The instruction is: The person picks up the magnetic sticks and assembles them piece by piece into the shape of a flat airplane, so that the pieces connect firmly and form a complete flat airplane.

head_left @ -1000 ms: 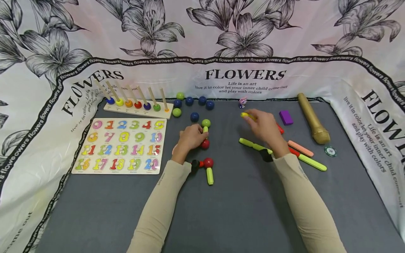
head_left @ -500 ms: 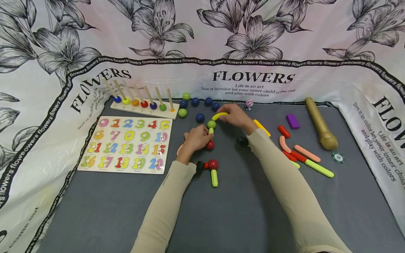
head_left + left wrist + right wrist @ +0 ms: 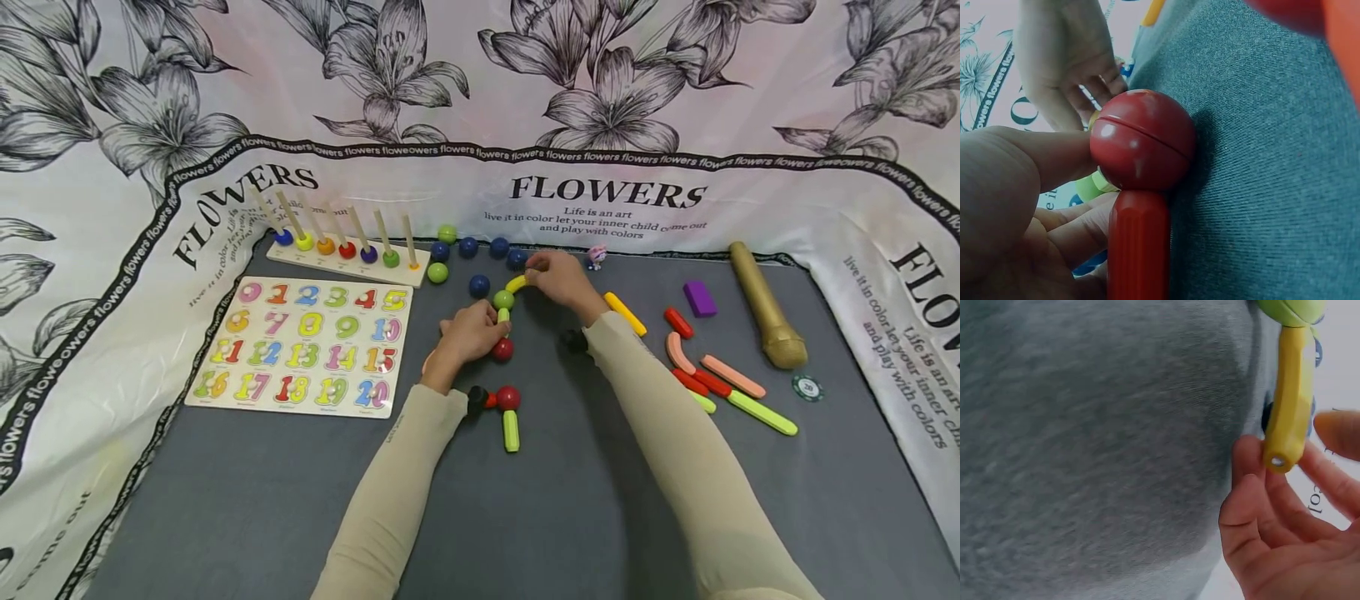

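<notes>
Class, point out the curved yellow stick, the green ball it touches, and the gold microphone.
curved yellow stick (image 3: 516, 283), head view, middle of the curve
green ball (image 3: 503, 299), head view, top surface
gold microphone (image 3: 759, 300), head view, handle

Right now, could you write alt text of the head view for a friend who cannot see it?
Two hands in beige sleeves join toy sticks and balls on a grey mat: the left hand holds a green stick between a red ball and a green ball, and the right hand holds a curved yellow stick against the green ball.

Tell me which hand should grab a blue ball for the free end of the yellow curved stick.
Right. The right hand already holds the yellow curved stick beside a blue ball; the left hand is gripping the red ball.
</notes>
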